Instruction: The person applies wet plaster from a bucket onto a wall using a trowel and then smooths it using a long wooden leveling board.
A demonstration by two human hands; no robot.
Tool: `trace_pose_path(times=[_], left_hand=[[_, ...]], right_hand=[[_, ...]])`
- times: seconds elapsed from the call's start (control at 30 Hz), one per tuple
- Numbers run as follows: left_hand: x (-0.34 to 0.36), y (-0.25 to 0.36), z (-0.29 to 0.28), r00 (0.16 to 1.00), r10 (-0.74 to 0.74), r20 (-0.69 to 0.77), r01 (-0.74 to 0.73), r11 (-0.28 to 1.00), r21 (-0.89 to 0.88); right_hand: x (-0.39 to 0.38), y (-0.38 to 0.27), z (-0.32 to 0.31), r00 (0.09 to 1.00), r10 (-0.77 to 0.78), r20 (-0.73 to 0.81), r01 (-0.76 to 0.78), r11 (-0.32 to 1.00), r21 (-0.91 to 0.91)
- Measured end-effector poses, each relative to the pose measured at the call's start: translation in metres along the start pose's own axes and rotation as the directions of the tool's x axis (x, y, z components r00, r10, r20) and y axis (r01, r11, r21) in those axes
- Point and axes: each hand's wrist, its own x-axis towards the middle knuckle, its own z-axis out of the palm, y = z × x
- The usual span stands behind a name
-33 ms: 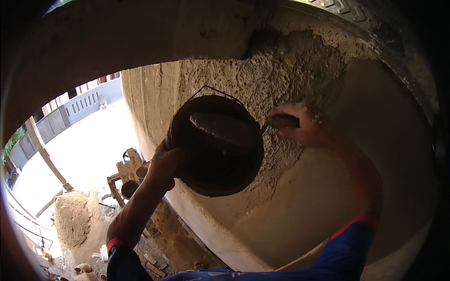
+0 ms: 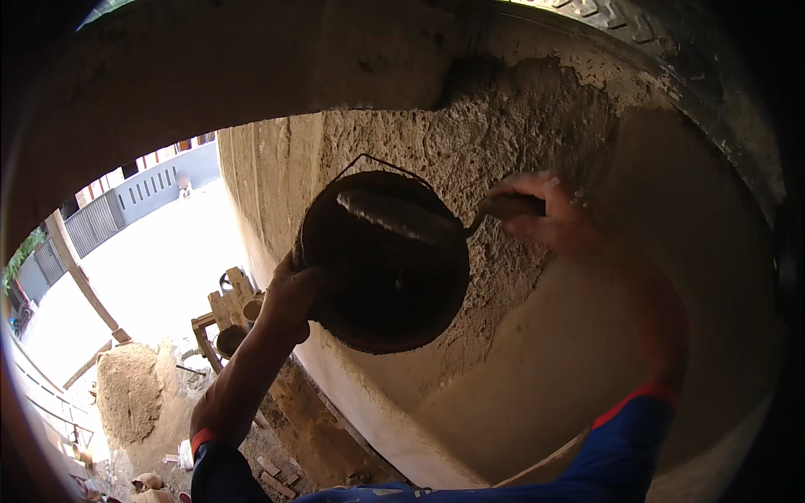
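Observation:
My left hand [image 2: 290,298] grips the left rim of a dark round bucket [image 2: 381,323], its wire handle standing up on the far side. Over the bucket's mouth lies the blade of a trowel [image 2: 390,216], edged with pale wet mortar. My right hand [image 2: 541,210] is closed around the trowel's handle, just right of the bucket. What the bucket holds is too dark to make out. Behind both hands is a wall with rough wet mortar [image 2: 537,126] on its upper part and a smooth surface [image 2: 537,360] lower down.
A dark concrete beam [image 2: 251,63] crosses above. Far below on the left are a sand heap [image 2: 130,390], wooden planks [image 2: 327,427] and a small bucket [image 2: 229,340]. A slanting post [image 2: 84,272] stands farther left. A distant person [image 2: 184,186] sits by a grey fence.
My right hand has risen slightly, and the trowel blade has turned so it looks narrower over the bucket. My left hand and the bucket have hardly moved.

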Motion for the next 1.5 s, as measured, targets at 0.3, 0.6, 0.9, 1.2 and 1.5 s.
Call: trace_pose_path(times=[0.3, 0.6, 0.9, 1.2, 1.5], left_hand=[[-0.013, -0.014, 0.0, 0.997, -0.071, -0.042, 0.069, 0.997, -0.046], [-0.008, -0.065, 0.007, 0.989, -0.145, 0.026, 0.147, 0.982, -0.118], [-0.004, -0.071, 0.067, 0.981, -0.165, 0.103, 0.157, 0.984, 0.088], [-0.01, -0.065, 0.107, 0.968, -0.01, 0.249, -0.035, 0.983, 0.179], [-0.011, -0.075, 0.106, 0.966, 0.079, 0.246, -0.115, 0.984, 0.138]], right_hand=[[0.075, 0.12, -0.108, 0.789, 0.393, -0.473, -0.45, 0.893, -0.009], [-0.018, 0.104, -0.068, 0.807, 0.052, -0.588, -0.215, 0.954, -0.211], [-0.084, 0.038, 0.102, 1.0, -0.013, -0.014, 0.006, 0.905, -0.426], [-0.106, 0.079, 0.187, 0.992, 0.126, -0.027, -0.128, 0.986, -0.109], [-0.119, 0.089, 0.259, 0.984, 0.17, -0.049, -0.154, 0.961, 0.23]])
